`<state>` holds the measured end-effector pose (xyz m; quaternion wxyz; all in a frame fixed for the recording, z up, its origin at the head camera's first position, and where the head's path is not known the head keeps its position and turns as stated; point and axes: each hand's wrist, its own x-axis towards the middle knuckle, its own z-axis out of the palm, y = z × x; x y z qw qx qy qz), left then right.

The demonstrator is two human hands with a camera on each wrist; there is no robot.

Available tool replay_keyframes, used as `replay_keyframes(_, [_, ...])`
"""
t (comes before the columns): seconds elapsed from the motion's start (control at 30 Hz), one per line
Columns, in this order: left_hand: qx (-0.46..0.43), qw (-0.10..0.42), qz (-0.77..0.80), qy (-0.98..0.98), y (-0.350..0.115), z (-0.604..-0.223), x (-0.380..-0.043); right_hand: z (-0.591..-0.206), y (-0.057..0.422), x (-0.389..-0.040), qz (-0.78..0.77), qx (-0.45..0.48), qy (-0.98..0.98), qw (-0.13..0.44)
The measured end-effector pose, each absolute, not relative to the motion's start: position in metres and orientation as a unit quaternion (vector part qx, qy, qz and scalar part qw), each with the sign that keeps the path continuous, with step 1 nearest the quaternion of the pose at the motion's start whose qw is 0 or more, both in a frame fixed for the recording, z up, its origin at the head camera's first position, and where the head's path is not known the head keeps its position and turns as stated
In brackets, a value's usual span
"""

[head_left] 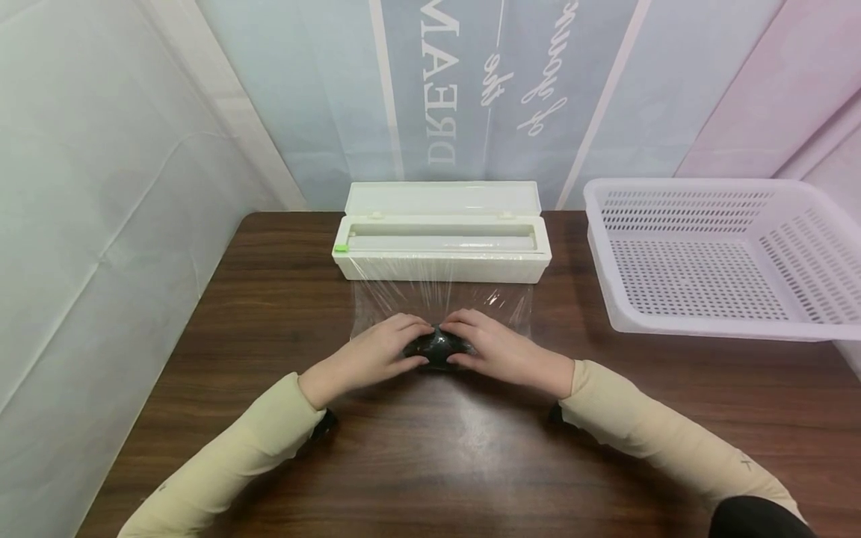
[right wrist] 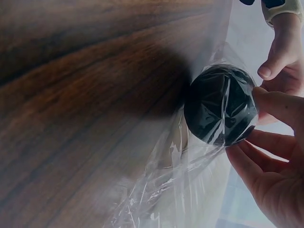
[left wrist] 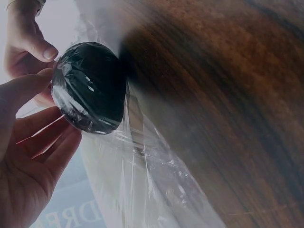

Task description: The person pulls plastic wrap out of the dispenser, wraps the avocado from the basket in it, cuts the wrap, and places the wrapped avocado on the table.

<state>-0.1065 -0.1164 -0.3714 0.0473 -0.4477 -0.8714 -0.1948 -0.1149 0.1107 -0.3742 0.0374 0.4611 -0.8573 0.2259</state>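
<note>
The dark rounded object (head_left: 438, 348) sits near the middle of the worktop (head_left: 464, 456), in front of a white film box (head_left: 440, 270) and between the two hands. I have both of them grasping it: on my head view the left hand (head_left: 377, 350) grips its left end and the right hand (head_left: 503, 351) its right end, fingertips over the far side, thumbs along the near side. My wrist feeds show clear film (left wrist: 142, 156) pulled over each end of it, creased and shiny. I can't tell whether it bears on the wood or is held just above.

The film runs back from the object to the front edge of the box in a wide, pleated sheet. The box's lid (head_left: 444, 199) stands open at the back, a white roll (head_left: 440, 243) lies inside, and a green slider (head_left: 341, 248) sits at the left end of the front edge. Off to my right, well apart from the hands, I see a white basket (head_left: 713, 324) with slotted walls and a perforated floor. Cream sleeves (head_left: 235, 448) cover the forearms. Beyond the box is a blue-grey backdrop (head_left: 464, 175) with white lettering.
</note>
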Motion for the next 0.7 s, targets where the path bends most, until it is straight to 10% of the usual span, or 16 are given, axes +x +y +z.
replay_keyframes(0.7, [-0.402,0.017,-0.194,-0.895,-0.1096,-0.375,-0.1158,-0.3803,0.1087,-0.1215,0.227,0.444,-0.866,0.043])
